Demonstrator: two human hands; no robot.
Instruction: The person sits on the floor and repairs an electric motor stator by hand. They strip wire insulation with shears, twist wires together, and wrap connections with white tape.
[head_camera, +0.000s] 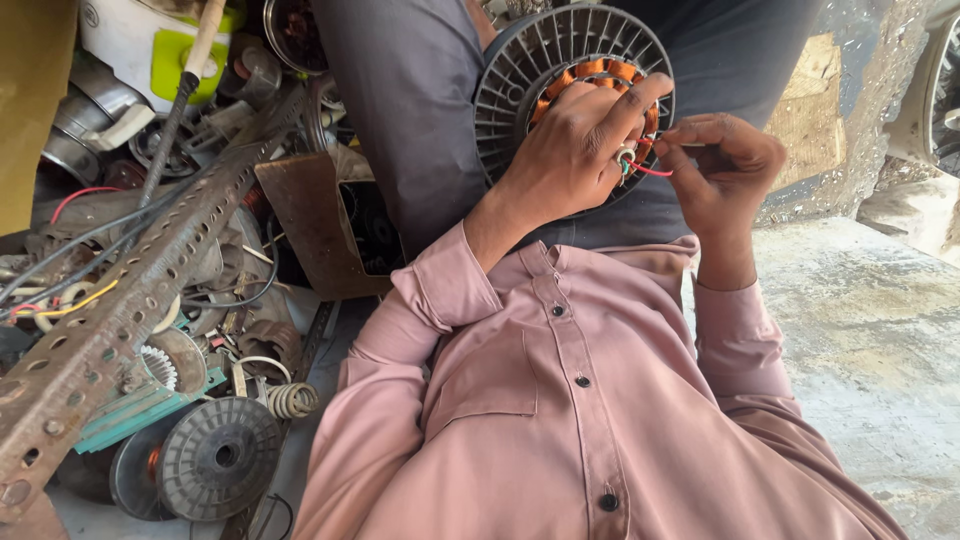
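Grey finned motor stator (520, 75) with copper windings rests on the lap, tilted toward the camera. Left hand (575, 150): grip clenched on the stator's face, fingers over the windings. Right hand (725, 170): grip pinching a thin red wire (652, 170) that runs to the left fingertips; a small white piece there, possibly a connector. Rusty perforated angle bar (130, 300) lies among scrap parts on the left

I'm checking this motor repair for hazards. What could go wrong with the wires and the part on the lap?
The thin red wire pinched between left hand and right hand might snap if pulled. The finned stator rests on the lap and may slip. Fingertips close to the copper windings could nick their coating.
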